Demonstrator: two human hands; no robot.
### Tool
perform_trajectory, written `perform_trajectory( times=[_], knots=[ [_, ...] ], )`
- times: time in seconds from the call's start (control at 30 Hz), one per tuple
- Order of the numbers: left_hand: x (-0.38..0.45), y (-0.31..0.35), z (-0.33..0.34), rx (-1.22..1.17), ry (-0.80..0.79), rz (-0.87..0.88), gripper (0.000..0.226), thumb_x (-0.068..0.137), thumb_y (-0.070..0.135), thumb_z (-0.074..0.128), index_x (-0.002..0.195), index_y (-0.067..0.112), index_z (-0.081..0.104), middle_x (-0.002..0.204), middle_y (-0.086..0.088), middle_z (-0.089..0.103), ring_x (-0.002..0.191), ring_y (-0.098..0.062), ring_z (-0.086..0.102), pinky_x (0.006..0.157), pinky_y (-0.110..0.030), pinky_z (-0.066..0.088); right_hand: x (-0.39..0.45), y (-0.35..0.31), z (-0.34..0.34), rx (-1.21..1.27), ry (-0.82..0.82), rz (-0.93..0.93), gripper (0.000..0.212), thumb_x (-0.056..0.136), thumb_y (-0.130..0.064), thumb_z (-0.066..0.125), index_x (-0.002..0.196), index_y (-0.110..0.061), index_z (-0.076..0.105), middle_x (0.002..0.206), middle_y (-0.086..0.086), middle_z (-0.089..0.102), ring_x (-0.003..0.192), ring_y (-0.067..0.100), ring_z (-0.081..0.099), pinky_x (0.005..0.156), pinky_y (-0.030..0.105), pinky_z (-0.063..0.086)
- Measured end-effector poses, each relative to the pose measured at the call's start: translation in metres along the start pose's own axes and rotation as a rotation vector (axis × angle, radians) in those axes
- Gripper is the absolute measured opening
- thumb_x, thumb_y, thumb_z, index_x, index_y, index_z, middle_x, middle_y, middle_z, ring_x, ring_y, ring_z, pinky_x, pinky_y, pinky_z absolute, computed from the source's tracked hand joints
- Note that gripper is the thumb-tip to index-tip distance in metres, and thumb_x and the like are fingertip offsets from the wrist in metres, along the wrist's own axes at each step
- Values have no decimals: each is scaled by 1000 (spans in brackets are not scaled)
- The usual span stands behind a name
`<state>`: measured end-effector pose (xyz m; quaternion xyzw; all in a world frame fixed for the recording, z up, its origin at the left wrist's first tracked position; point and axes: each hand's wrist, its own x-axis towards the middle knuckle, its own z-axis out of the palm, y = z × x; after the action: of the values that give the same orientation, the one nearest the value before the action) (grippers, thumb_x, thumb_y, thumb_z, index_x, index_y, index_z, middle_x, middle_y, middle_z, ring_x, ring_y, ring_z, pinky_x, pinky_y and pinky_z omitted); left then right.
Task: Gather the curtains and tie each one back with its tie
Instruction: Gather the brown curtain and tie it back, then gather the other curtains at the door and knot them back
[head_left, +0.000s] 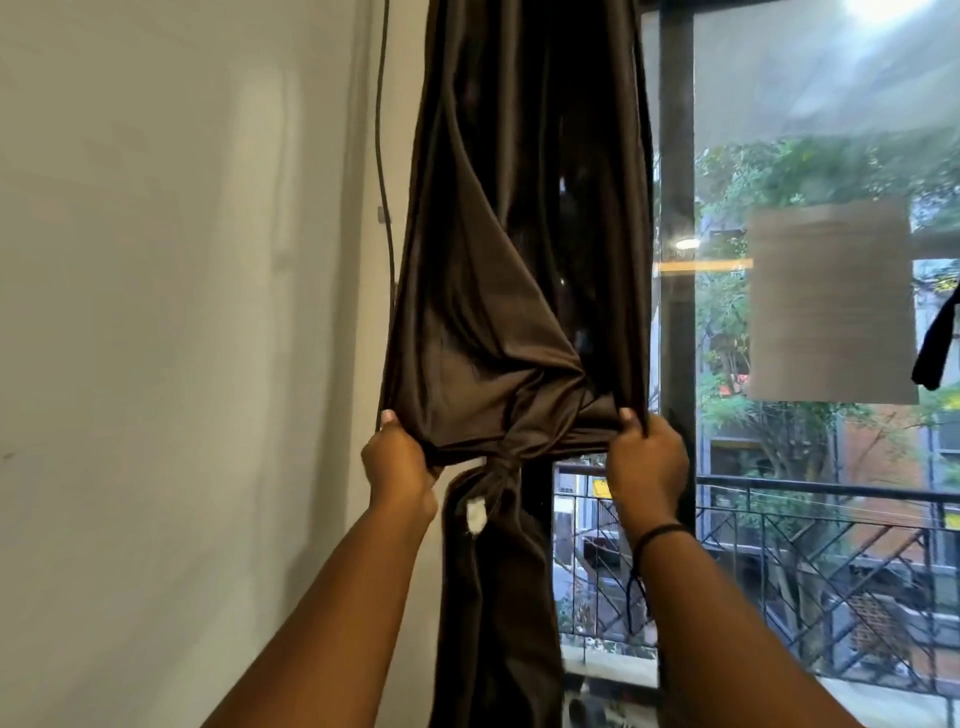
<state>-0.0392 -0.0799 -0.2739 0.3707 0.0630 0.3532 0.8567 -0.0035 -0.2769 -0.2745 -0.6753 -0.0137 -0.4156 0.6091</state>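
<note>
Both our hands grip the dark brown curtain, which hangs gathered between the pale wall and the window. Our left hand clutches a fold at the bundle's left edge, and our right hand clutches the fold at its right edge, fingers curled into the cloth. Between them the tie, of the same brown fabric, cinches the curtain into a knot, with the cloth falling straight below. A small white tag shows just under the knot. A black band circles our right wrist.
</note>
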Motion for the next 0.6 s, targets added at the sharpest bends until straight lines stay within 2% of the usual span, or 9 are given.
perform_trajectory(
  times=[0.1, 0.17, 0.23, 0.3, 0.4, 0.5, 0.57, 0.6],
  knots=[
    [-8, 0, 3, 52, -34, -1, 41, 98, 41, 41, 127, 14, 54, 106, -4, 61, 102, -30, 59, 95, -45, 49, -11, -4, 13, 15, -77, -66, 28, 97, -26, 48, 103, -4, 64, 103, 21, 65, 94, 37, 58, 70, 33, 38],
    [-19, -8, -3, 163, -153, 51, 33, 98, 42, 40, 115, 20, 58, 95, 1, 63, 98, -26, 61, 94, -40, 49, -28, 0, 18, -3, -184, -187, 28, 94, -34, 52, 92, -9, 64, 95, 16, 64, 90, 33, 58, 72, 34, 43],
    [-29, -18, -8, 330, -258, 107, 30, 97, 44, 41, 102, 20, 60, 93, 0, 65, 91, -22, 63, 87, -37, 51, -49, 6, 20, -58, -297, -309, 27, 92, -35, 55, 81, -12, 63, 85, 8, 57, 80, 24, 56, 68, 30, 39],
    [-35, -31, -12, 449, -274, 177, 24, 97, 40, 43, 97, 22, 59, 96, -5, 67, 87, -21, 64, 84, -39, 53, -69, 18, 25, -195, -389, -387, 20, 93, -31, 53, 84, -13, 59, 87, 4, 53, 80, 21, 53, 67, 29, 37],
    [-51, -48, -18, 562, -302, 359, 20, 97, 36, 45, 112, 25, 53, 107, -3, 64, 95, -20, 63, 88, -43, 52, -85, 38, 23, -334, -385, -386, 13, 92, -29, 49, 89, -17, 55, 91, 6, 57, 84, 27, 57, 71, 38, 46],
    [-78, -67, -25, 654, -376, 583, 49, 95, 30, 51, 139, 27, 31, 136, -1, 48, 121, -13, 50, 102, -32, 44, -87, 56, -2, -509, -307, -436, 16, 89, -38, 51, 91, -23, 55, 90, 0, 61, 85, 24, 61, 72, 38, 48],
    [-95, -86, -30, 844, -430, 794, 66, 93, 33, 52, 148, 21, 18, 151, -3, 29, 137, -12, 31, 110, -28, 30, -83, 66, -27, -625, -267, -498, 20, 86, -43, 53, 94, -24, 56, 91, -2, 63, 90, 23, 61, 76, 37, 46],
    [-103, -97, -33, 972, -442, 891, 70, 92, 38, 50, 149, 19, 15, 154, -7, 23, 140, -17, 25, 111, -30, 27, -81, 70, -42, -675, -251, -524, 23, 85, -44, 54, 96, -24, 57, 93, -2, 64, 93, 23, 61, 79, 38, 45]
  ],
)
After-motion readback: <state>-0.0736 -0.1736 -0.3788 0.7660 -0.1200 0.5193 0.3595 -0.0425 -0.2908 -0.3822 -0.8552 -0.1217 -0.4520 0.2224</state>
